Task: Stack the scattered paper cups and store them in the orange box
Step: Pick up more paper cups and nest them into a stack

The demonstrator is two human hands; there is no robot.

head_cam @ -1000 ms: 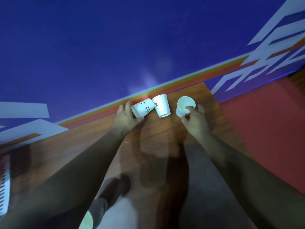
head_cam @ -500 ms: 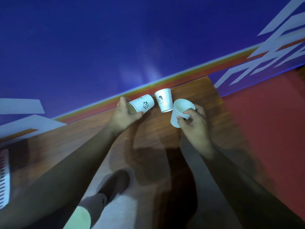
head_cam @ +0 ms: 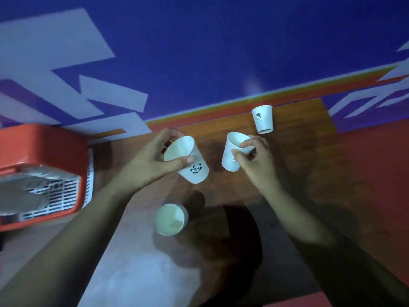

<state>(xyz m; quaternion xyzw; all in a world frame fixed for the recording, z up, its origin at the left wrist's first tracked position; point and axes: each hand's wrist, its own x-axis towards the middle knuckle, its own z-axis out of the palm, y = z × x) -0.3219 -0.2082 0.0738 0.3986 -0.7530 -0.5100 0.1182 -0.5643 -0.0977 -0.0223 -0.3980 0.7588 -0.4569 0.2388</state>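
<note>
- A dark wooden table (head_cam: 298,165) with visible grain fills the middle of the view; its near part shows a pale, glossy reflection and soft shadows of the arms.
- Behind the table rises a deep blue wall (head_cam: 221,41) with pale angular shapes and an orange-red stripe along its base; a red floor lies off the table's right edge.
- The left hand (head_cam: 152,160) wraps around a white paper cup with a panda print (head_cam: 194,167), thumb pressed across its side and fingers curled behind the rim. The cup is tilted, with its open mouth turned toward the hand.
- The right hand (head_cam: 254,158) pinches the rim of a plain-looking white cup (head_cam: 232,154), fingertips hooked over its edge; the cup hangs near the left hand's cup but apart from it.
- Beyond the right hand's grip, a third cup (head_cam: 262,119) stands upside down on the table, printed with a small dark figure.
- Nearer the person than the left hand's grip, a fourth cup (head_cam: 171,219) shows its open mouth, blurred.
- Well to the left of the left hand's grip sits the orange box (head_cam: 44,142), smooth plastic with rounded corners and white slatted sides, with something grey and blurred inside.
</note>
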